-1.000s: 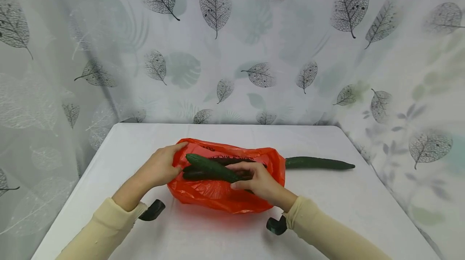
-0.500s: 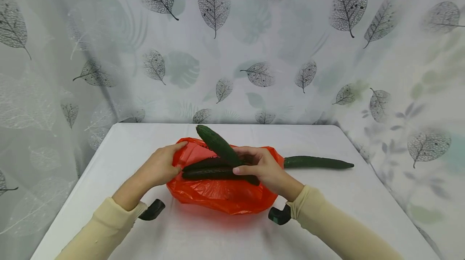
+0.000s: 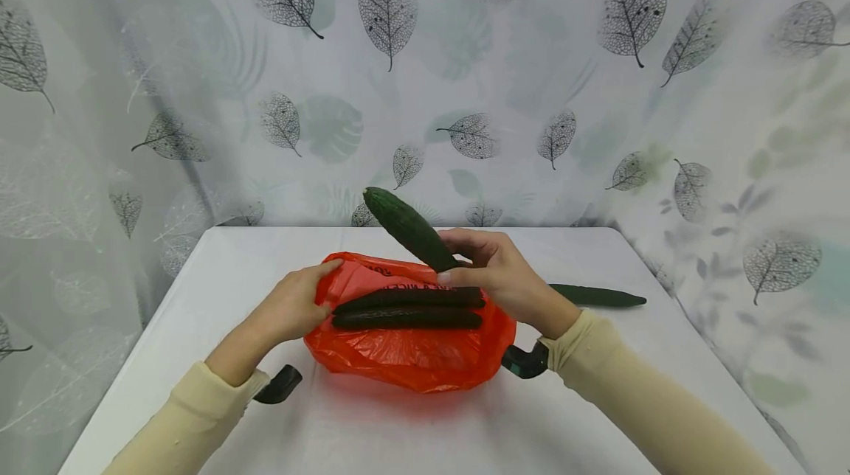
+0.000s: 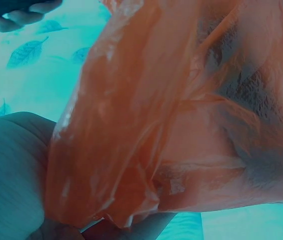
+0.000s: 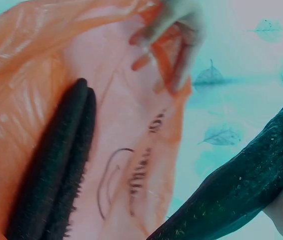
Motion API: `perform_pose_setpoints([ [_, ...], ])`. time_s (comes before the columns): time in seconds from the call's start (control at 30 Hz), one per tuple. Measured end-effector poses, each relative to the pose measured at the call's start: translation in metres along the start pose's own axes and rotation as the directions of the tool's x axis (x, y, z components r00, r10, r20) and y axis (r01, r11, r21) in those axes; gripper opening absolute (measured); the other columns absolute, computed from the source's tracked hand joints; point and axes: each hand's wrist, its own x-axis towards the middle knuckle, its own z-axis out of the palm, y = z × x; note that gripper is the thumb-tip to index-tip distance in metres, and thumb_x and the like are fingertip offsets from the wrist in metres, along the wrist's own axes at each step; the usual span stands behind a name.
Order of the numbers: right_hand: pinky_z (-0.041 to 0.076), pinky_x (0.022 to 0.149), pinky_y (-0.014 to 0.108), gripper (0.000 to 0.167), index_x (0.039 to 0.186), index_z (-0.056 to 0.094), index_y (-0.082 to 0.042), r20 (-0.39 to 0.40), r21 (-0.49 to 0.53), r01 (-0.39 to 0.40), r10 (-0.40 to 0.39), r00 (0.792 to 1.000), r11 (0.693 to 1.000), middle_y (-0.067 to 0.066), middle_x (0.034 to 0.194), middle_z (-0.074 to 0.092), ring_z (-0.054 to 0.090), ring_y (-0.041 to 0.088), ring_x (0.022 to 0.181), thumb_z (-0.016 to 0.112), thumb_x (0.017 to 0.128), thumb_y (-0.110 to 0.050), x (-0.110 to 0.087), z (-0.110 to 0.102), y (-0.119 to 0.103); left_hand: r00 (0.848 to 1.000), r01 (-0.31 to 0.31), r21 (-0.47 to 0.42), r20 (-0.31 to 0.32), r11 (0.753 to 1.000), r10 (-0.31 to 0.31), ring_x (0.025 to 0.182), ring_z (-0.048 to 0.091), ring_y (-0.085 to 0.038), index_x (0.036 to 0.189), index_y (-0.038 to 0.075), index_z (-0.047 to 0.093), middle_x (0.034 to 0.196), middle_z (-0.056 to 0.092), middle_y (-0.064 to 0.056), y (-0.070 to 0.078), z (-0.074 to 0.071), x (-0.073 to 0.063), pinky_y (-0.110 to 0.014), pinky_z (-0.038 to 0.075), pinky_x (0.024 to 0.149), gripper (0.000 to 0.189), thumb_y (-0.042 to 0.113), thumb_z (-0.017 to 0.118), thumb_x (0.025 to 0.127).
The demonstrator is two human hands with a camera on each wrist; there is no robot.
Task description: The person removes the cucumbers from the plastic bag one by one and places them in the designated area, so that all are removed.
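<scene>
in the right hand point(image 3: 501, 272), cucumber point(image 3: 409, 229) apparently above bag point(image 3: 412, 351)

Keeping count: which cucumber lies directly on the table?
The far-right cucumber, beside the red bag; two cucumbers lie inside the bag, and the right hand holds the fourth cucumber.

The cream left sleeve point(image 3: 179, 423) and right sleeve point(image 3: 644, 386) have creased cuffs point(image 3: 223, 391), beside which jut 2 black, curved devices point(image 3: 279, 384), the right device point(image 3: 531, 361) bearing a small teal mark point(image 3: 514, 366).
</scene>
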Motion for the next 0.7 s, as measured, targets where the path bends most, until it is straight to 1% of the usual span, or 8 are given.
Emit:
perform_pose_setpoints([
  [0.13,0.055,0.089,0.043,0.046,0.134,0.065,-0.004,0.002,-0.019,0.03,-0.03,1.0,0.999,0.014,0.129,0.064,0.061,0.033,0.115,0.073,0.089,0.003,0.001,-0.005,-0.01,1.0,-0.005,0.002,0.0,1.0,0.005,0.099,0.056,-0.033,0.148,-0.003,0.046,0.129,0.061,-0.024,0.0,0.0,0.0,-0.042,0.049,0.079,0.067,-0.001,0.066,0.084],
  [0.3,0.056,0.087,0.045,0.047,0.134,0.065,-0.004,-0.025,-0.041,0.004,-0.005,1.0,0.999,0.013,0.13,0.064,0.063,0.032,0.111,0.073,0.089,0.004,-0.001,-0.011,-0.02,1.0,0.003,-0.009,0.008,1.0,-0.003,0.096,0.055,-0.032,0.148,-0.004,0.046,0.127,0.062,-0.023,0.0,0.0,0.0,-0.037,0.049,0.072,0.067,-0.002,0.065,0.084],
  [0.43,0.056,0.086,0.045,0.046,0.133,0.066,-0.007,-0.039,-0.039,-0.007,0.005,0.999,0.999,0.014,0.134,0.059,0.064,0.032,0.108,0.072,0.089,0.005,-0.004,-0.017,-0.028,1.0,-0.001,-0.009,0.007,1.0,0.001,0.095,0.055,-0.032,0.148,-0.004,0.046,0.127,0.062,-0.023,0.001,0.0,0.0,-0.036,0.048,0.071,0.067,-0.003,0.065,0.084],
  [0.5,0.057,0.084,0.041,0.046,0.132,0.068,-0.009,-0.05,-0.044,-0.003,0.001,0.999,0.999,0.013,0.135,0.058,0.065,0.031,0.106,0.071,0.089,0.006,-0.006,-0.022,-0.032,1.0,-0.008,-0.004,0.005,1.0,0.008,0.095,0.055,-0.032,0.147,-0.004,0.046,0.127,0.062,-0.023,0.001,0.0,0.0,-0.037,0.048,0.073,0.067,-0.003,0.065,0.083],
  [0.53,0.057,0.082,0.035,0.045,0.131,0.069,-0.01,-0.055,-0.052,0.008,-0.011,0.998,0.999,0.013,0.134,0.058,0.065,0.028,0.104,0.071,0.088,0.007,-0.006,-0.024,-0.033,1.0,-0.006,-0.001,0.003,1.0,0.006,0.096,0.055,-0.032,0.147,-0.004,0.046,0.128,0.062,-0.023,0.001,0.0,0.0,-0.038,0.048,0.074,0.067,-0.002,0.065,0.083],
  [0.6,0.052,0.071,0.027,0.045,0.129,0.07,-0.01,-0.063,-0.064,0.025,-0.029,0.998,0.998,0.013,0.131,0.058,0.064,0.025,0.096,0.071,0.088,0.008,-0.008,-0.028,-0.036,1.0,-0.004,0.004,0.002,1.0,0.004,0.096,0.055,-0.032,0.147,-0.003,0.047,0.129,0.062,-0.023,0.001,0.0,0.0,-0.039,0.048,0.075,0.067,-0.002,0.066,0.083],
  [0.67,0.039,0.06,0.028,0.044,0.129,0.07,-0.009,-0.07,-0.083,0.045,-0.051,0.996,0.996,0.013,0.127,0.059,0.06,0.023,0.088,0.071,0.088,0.008,-0.009,-0.033,-0.037,1.0,0.002,0.007,0.004,1.0,-0.002,0.096,0.055,-0.032,0.148,-0.003,0.046,0.13,0.061,-0.024,0.0,0.001,0.001,-0.039,0.047,0.075,0.068,-0.002,0.066,0.083],
  [0.7,0.035,0.059,0.03,0.044,0.128,0.07,-0.008,-0.073,-0.095,0.054,-0.061,0.995,0.994,0.014,0.125,0.059,0.058,0.022,0.086,0.071,0.088,0.008,-0.009,-0.036,-0.037,1.0,0.008,0.006,0.005,1.0,-0.008,0.096,0.055,-0.032,0.148,-0.003,0.046,0.13,0.061,-0.024,0.0,0.001,0.001,-0.038,0.047,0.074,0.068,-0.002,0.066,0.083],
])
